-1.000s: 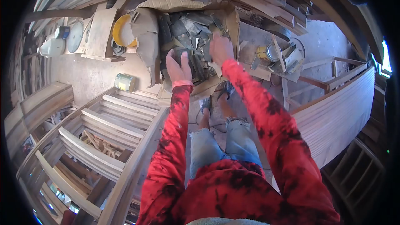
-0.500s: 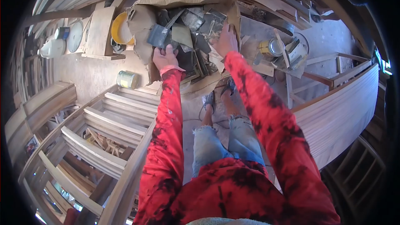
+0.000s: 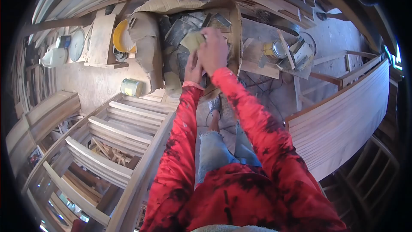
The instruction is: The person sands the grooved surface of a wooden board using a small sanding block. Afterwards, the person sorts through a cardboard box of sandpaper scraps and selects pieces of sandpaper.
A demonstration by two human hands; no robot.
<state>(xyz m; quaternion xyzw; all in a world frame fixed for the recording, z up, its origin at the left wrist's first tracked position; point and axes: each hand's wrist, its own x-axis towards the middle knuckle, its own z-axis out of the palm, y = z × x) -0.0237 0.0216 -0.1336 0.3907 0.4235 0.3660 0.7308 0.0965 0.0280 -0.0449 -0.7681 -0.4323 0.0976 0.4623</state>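
Note:
A torn cardboard box (image 3: pixel 148 56) stands in front of me with many dark, worn scraps that look like used sandpaper (image 3: pixel 178 32). Over it my hands have come together at a yellowish-green piece of sandpaper (image 3: pixel 192 41). My right hand (image 3: pixel 215 51) is closed at the piece's right edge and partly covers my left. Just below the piece, my left hand (image 3: pixel 194 68) has its fingers closed at the lower edge. The exact grip of each hand's fingertips is hidden.
Left of the box are a yellow round container (image 3: pixel 122 36) and a tin can (image 3: pixel 131 87). Another can (image 3: pixel 274 49) sits on a board to the right. A slatted wooden frame (image 3: pixel 116 133) lies at my left, a pale wooden panel (image 3: pixel 339 116) at my right.
Both hands have moved together toward the middle of the box, the right leftward and the left rightward. The yellowish-green piece now sits at the hands and is turned. The box flap has shifted.

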